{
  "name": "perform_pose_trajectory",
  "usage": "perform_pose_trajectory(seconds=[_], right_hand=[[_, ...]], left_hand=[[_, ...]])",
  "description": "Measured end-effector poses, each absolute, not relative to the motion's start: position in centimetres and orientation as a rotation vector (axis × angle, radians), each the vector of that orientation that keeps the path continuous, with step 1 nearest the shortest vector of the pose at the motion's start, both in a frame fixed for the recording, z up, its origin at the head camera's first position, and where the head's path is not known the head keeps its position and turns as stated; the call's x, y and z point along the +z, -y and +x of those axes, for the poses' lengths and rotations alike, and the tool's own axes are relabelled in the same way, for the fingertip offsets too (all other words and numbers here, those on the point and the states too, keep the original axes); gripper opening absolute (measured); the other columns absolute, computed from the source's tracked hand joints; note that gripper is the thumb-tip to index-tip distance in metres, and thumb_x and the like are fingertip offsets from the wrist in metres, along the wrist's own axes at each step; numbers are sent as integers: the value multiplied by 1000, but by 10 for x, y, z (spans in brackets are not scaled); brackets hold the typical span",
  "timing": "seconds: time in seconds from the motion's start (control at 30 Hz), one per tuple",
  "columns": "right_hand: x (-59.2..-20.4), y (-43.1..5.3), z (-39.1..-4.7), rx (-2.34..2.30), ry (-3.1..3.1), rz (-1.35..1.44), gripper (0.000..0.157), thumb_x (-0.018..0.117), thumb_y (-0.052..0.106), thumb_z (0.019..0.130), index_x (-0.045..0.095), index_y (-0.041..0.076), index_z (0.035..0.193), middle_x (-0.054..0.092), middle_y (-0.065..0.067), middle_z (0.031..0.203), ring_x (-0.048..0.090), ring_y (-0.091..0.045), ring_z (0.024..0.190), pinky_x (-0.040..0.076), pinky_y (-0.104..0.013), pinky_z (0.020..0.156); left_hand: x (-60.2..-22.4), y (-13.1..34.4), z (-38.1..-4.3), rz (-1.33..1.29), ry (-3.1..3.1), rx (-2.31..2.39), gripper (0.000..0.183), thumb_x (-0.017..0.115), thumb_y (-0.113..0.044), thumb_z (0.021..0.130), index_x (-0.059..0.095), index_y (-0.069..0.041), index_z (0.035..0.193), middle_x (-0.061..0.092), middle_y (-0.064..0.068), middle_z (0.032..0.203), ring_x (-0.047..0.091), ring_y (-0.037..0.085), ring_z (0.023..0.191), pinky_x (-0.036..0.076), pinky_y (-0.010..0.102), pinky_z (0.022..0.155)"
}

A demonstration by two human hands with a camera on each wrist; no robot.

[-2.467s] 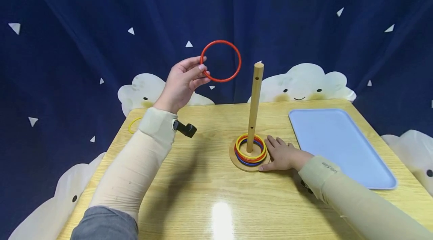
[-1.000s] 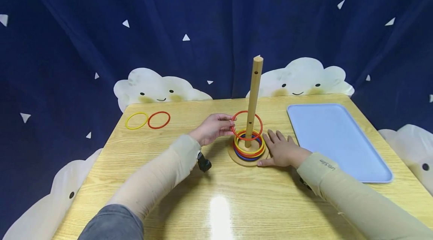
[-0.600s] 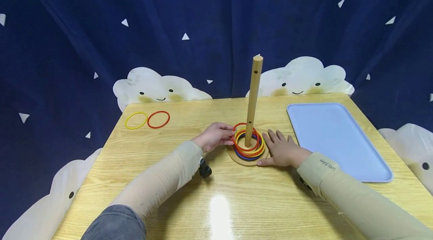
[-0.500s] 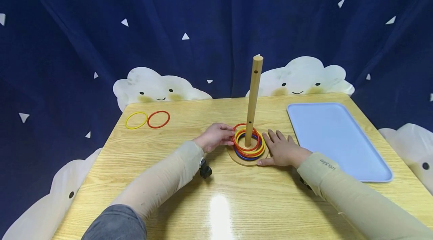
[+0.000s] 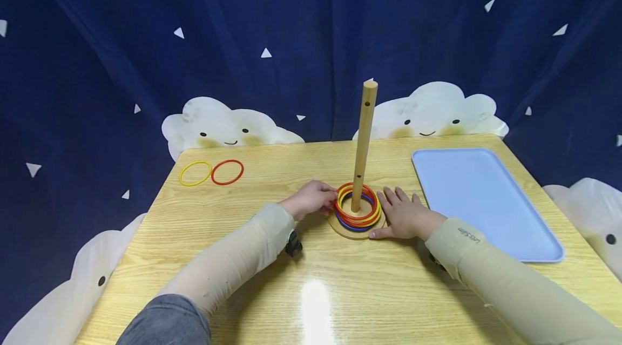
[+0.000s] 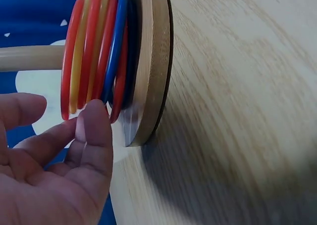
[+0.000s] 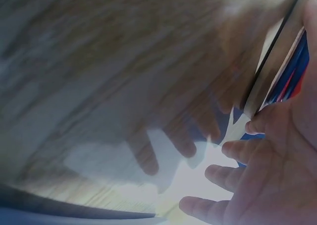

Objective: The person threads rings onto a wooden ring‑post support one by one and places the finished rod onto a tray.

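Observation:
A wooden peg (image 5: 363,145) stands upright on a round wooden base (image 5: 351,235). Around its foot lies a stack of red, yellow and blue rings (image 6: 90,51), a red ring (image 6: 69,61) on top. My left hand (image 5: 312,199) is at the left side of the stack. In the left wrist view its thumb tip meets the rings' edge, fingers loosely bent, nothing gripped. My right hand (image 5: 405,215) rests with spread fingers against the base's right side, its palm partly showing in the right wrist view.
A yellow ring (image 5: 180,175) and another red ring (image 5: 243,169) lie side by side at the table's far left. A light blue tray (image 5: 486,204) lies on the right. Behind the wooden table (image 5: 272,291) hangs a dark blue curtain (image 5: 272,21) with clouds.
My left hand brought a red ring from high on the left down around the peg and let it go; it now lies flat on the stack. The right hand stayed at the base.

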State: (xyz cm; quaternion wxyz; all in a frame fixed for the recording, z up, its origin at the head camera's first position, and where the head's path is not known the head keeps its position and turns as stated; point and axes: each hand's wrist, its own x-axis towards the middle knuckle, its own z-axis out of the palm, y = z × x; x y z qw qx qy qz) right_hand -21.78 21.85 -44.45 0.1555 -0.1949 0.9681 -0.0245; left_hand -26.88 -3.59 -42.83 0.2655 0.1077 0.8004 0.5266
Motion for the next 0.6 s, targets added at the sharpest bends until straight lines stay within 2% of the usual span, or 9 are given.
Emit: perform_pose_trajectory(seconds=[0.13,0.23,0.37,0.47,0.6], right_hand=[[-446,-220,-218,-78,-2772,-556,115,59,77,89,25,-8,159,23,-33,162,22,-57,146,25,-79,109],[-447,-220,-217,-82,-2775,-554,114,59,77,89,26,-7,159,23,-33,162,22,-57,146,25,-79,109],[-447,-219,-217,-85,-2777,-551,114,60,76,89,26,-7,159,23,-33,162,23,-57,146,25,-79,109],[-446,-218,-217,-91,-2772,-550,114,59,76,89,25,-7,159,24,-33,162,23,-57,146,25,-79,109],[-445,-218,-217,-95,-2772,-546,113,60,76,89,26,-7,159,25,-33,161,23,-57,146,25,-79,109]], left_hand=[[-429,39,-270,297,-2134,1445,35,49,-10,108,61,11,133,68,9,95,63,18,85,60,38,85],[-431,46,-275,256,-2078,1599,34,50,-7,107,59,16,131,68,14,94,64,16,81,60,36,84],[-431,69,-289,119,-1953,1958,36,51,-3,106,52,22,131,67,22,104,66,17,84,58,39,95],[-429,95,-300,16,-1883,2169,35,52,-4,105,52,20,131,66,17,102,67,18,87,54,43,101],[-424,135,-312,-103,-1881,2295,25,54,-7,106,56,8,126,66,8,98,67,15,87,57,32,94]])
